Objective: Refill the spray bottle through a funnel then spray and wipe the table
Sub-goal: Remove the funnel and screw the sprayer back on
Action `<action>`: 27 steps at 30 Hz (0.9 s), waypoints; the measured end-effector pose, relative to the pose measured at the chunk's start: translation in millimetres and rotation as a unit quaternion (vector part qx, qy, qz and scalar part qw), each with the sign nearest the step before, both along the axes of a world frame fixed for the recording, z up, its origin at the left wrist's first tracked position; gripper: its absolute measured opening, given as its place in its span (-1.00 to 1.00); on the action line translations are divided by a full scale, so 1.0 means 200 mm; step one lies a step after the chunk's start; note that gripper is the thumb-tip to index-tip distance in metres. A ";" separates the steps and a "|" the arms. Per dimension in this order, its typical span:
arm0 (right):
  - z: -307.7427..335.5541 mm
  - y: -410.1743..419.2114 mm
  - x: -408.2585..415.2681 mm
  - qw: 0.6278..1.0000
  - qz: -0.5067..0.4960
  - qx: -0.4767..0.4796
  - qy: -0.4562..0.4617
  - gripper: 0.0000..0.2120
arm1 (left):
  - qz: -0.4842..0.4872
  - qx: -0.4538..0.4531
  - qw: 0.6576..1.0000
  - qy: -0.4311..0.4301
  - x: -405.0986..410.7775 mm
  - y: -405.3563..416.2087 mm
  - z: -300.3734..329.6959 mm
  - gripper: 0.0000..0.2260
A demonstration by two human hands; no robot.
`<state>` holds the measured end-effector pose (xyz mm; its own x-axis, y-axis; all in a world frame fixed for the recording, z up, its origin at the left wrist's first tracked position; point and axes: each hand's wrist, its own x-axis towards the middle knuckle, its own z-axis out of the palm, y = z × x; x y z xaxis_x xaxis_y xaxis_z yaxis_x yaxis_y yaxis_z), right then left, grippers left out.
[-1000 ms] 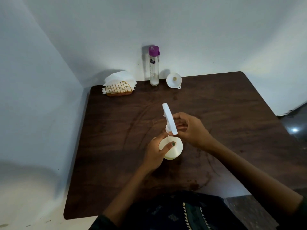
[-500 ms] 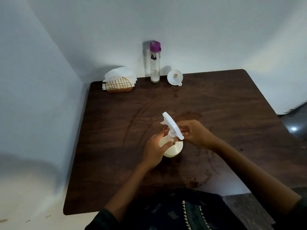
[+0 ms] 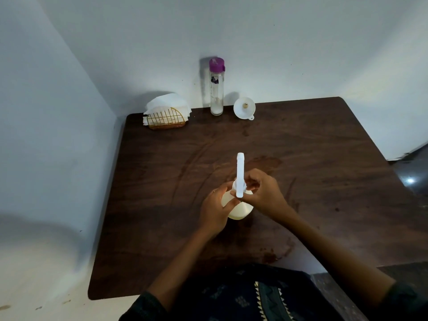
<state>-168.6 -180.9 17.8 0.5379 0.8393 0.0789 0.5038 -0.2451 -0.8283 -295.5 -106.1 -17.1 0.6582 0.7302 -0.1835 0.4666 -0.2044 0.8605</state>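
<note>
- The white plastic spray head (image 3: pixel 240 174) now points straight away from you, no longer angled left.
- Your left hand (image 3: pixel 216 210) grasps the cream plastic spray bottle (image 3: pixel 239 208); your right hand (image 3: pixel 262 192) pinches its collar.

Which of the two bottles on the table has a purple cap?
The tall clear bottle standing by the wall, beside the funnel. The other, the white spray bottle held in both hands, has a white trigger head.

2 bottles (image 3: pixel 238 208) (image 3: pixel 216 89), 1 funnel (image 3: pixel 244 107), perhaps 1 holder (image 3: pixel 167 118).
</note>
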 end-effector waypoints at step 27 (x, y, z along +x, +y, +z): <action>-0.05 0.05 -0.13 0.982 -0.151 0.042 0.109 -0.57 | 0.013 0.035 0.999 -0.040 0.01 -0.04 0.02 -0.59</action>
